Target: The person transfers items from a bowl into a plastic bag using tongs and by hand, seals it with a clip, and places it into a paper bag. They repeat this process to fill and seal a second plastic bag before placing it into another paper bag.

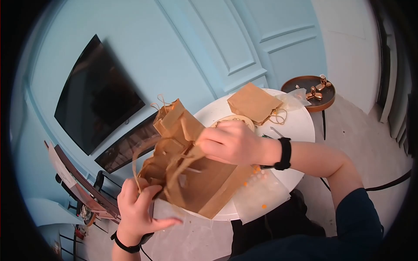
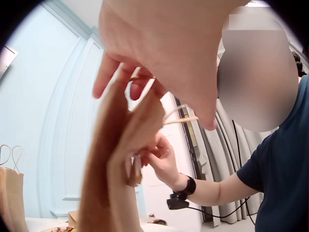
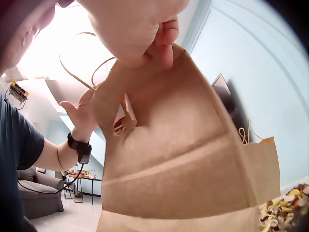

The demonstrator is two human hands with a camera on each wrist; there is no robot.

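Observation:
A brown paper bag with paper handles is held tilted over the near left part of the round table, its mouth turned toward the left. My right hand pinches its upper rim, fingers curled; the right wrist view shows the broad side of the bag hanging beneath that hand. At the other side of the mouth is my left hand, fingers hooked on the rim near a handle, thumb sticking out. From the left wrist, the bag appears edge-on below the fingers. The bag's inside is mostly hidden.
Behind stands another paper bag; a third paper bag lies on the white table. A plate of mixed small pieces sits partly behind my right hand. A clear sheet with orange bits overhangs the near edge. A side table holds shiny ornaments.

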